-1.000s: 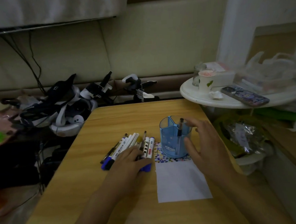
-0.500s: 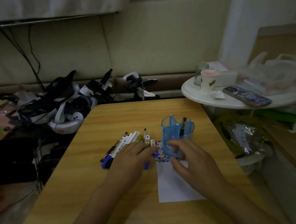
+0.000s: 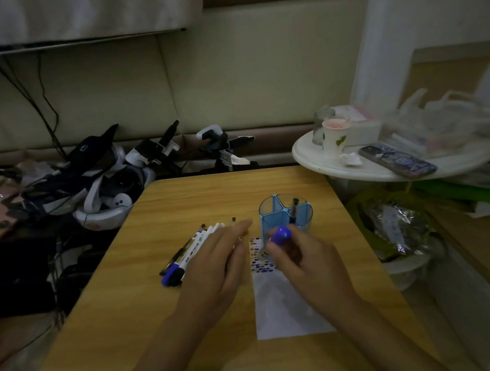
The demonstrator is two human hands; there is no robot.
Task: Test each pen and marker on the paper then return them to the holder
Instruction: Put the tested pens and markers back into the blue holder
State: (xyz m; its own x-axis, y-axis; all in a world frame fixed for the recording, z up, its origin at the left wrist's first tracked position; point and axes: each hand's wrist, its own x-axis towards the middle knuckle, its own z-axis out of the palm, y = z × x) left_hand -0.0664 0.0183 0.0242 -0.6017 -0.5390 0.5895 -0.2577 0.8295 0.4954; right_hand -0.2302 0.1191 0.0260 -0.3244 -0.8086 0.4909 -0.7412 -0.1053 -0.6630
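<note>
Head view: right hand pinching blue-capped marker, light, rigid, barrel-gripped; left hand flat, pressing pens.

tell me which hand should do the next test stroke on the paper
Right hand: it grips the blue marker right over the paper. The left hand lies flat on the pens.

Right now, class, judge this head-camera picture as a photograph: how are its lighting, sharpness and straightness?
Head view: dim and underexposed, with the floor at left near black; the right hand gripping the blue-capped marker is slightly motion-blurred, as are the plastic bags at right; wide-angle distortion bends the table edges and wall lines.
</note>
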